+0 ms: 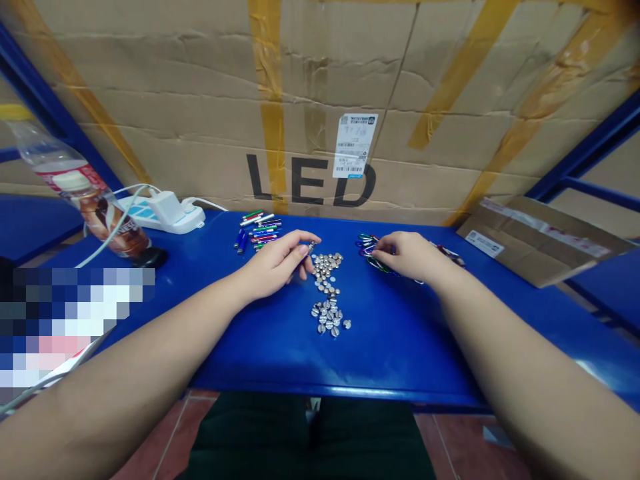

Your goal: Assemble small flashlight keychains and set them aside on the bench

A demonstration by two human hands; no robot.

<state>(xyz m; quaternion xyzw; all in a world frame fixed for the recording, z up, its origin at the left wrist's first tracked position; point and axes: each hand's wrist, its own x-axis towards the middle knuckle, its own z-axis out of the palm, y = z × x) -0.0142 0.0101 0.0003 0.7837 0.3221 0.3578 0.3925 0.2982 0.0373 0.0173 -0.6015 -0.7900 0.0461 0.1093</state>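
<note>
A long, loose heap of silver button cells (327,293) lies flat on blue, some overlapping. Beyond its upper left sits a bundle of slim multicoloured metal penlights (257,233), and one silver-tipped penlight (311,247) is tilted just above the heap. A tangle of coloured metal carabiner clips (371,252) lies to its upper right.

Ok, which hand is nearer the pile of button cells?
Left: the left hand is just left of the button cells, almost at them. The right hand sits farther off to their right.
</note>
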